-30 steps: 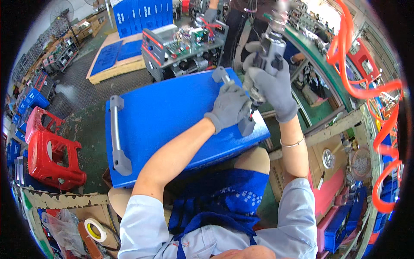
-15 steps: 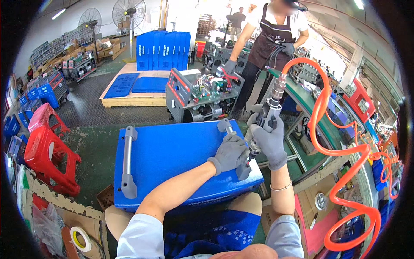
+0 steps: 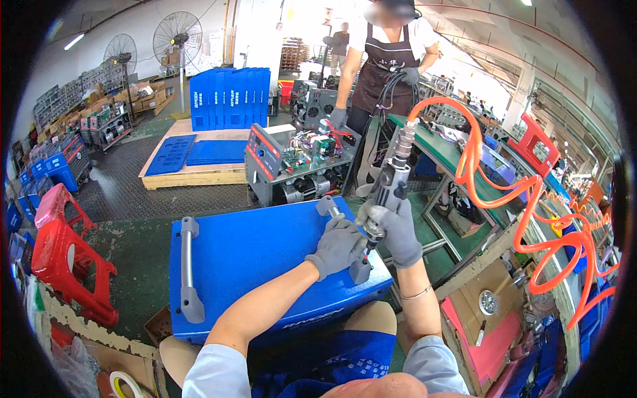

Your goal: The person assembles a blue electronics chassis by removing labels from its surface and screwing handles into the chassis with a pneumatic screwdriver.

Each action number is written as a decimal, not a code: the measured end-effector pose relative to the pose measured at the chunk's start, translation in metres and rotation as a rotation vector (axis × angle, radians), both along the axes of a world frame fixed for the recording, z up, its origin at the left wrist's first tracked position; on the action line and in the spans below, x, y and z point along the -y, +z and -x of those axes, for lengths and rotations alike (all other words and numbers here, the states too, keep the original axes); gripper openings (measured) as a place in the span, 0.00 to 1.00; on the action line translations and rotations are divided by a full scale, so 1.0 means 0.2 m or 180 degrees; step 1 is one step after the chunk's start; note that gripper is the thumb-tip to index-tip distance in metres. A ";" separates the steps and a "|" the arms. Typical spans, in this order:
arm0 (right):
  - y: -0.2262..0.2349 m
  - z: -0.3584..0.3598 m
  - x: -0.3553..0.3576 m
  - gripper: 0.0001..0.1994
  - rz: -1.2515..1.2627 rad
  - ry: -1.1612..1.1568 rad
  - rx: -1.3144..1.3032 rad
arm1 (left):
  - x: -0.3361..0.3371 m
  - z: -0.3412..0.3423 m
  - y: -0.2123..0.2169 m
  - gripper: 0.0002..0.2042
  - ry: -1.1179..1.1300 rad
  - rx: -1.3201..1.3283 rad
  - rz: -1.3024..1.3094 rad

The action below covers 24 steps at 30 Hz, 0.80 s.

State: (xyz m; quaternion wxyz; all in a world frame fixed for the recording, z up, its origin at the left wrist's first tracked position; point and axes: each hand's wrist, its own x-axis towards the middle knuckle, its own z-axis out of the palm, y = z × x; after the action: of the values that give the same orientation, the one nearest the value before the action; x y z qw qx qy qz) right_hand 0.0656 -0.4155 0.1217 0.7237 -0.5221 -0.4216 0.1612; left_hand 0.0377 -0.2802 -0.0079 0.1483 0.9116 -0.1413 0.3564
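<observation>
A blue metal machine cover (image 3: 259, 259) lies across my lap, with a grey handle (image 3: 188, 268) along its left edge and another grey handle (image 3: 345, 239) along its right edge. My left hand (image 3: 337, 247), in a grey glove, rests on the right handle near its lower end. My right hand (image 3: 398, 229), also gloved, grips a pneumatic screwdriver (image 3: 388, 186) held upright, its tip down at the handle's foot. An orange coiled air hose (image 3: 524, 199) runs from the tool's top off to the right.
A person in a dark apron (image 3: 381, 60) stands beyond an open machine chassis (image 3: 298, 162). Blue panels lie on a wooden pallet (image 3: 192, 166). Red stools (image 3: 63, 255) stand at left. A green workbench (image 3: 458, 159) and cardboard boxes (image 3: 491, 318) fill the right. A tape roll (image 3: 126, 385) lies by my left knee.
The view has tilted up, showing more of the hall and the standing person. The screwdriver has come down from above the cover to the right handle's foot. My left hand stays on that handle.
</observation>
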 end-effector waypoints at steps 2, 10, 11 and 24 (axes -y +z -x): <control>0.00 0.00 0.01 0.30 0.0057 -0.0021 0.0000 | -0.01 0.02 0.01 0.12 -0.0064 0.0017 0.0147; 0.04 0.03 -0.02 0.25 0.0106 -0.0787 -0.0027 | -0.03 0.04 -0.01 0.15 -0.0029 -0.0010 0.0269; 0.04 0.05 -0.03 0.24 0.0234 -0.0908 -0.0003 | -0.02 0.04 -0.02 0.15 -0.0019 -0.0101 0.0307; 0.02 -0.07 -0.11 0.14 0.0231 -0.0752 0.0190 | -0.02 -0.01 -0.02 0.11 -0.0043 0.0123 0.0223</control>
State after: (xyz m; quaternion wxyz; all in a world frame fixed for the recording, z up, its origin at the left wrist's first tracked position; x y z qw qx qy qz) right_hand 0.0794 -0.3933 0.1259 0.7054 -0.5985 -0.3724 0.0743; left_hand 0.0405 -0.2770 -0.0121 0.1798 0.8978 -0.1377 0.3777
